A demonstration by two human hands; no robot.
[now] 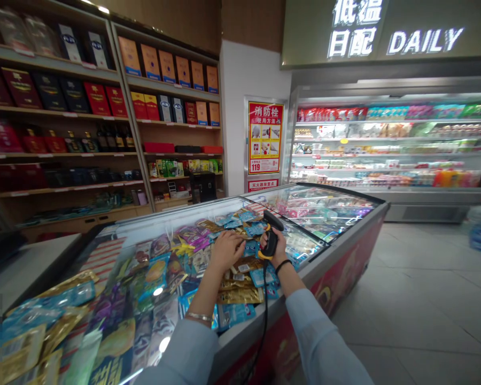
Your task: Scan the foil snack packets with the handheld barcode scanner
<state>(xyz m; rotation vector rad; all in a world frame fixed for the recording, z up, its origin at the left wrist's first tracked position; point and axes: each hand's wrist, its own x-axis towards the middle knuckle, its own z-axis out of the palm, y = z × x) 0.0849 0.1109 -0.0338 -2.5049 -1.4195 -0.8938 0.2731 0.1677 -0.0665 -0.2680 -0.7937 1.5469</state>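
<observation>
My right hand (279, 245) is wrapped round the handle of a black and yellow barcode scanner (269, 243). Its cord hangs down past the freezer's edge. To the left, my left hand (226, 250) lies palm down with fingers stretched out over gold and blue snack packets. Whether it touches them I cannot tell. Gold packets (240, 295) and a blue packet (235, 315) lie on the glass lid below both hands, some with white barcode labels facing up. More blue packets (244, 215) are spread beyond my hands.
The chest freezer (300, 315) stretches away from me, with wrapped goods under its glass. Another pile of packets (44, 321) lies at the near left. Shelves of boxes (172, 85) stand behind, a lit refrigerated display (393, 139) at the right.
</observation>
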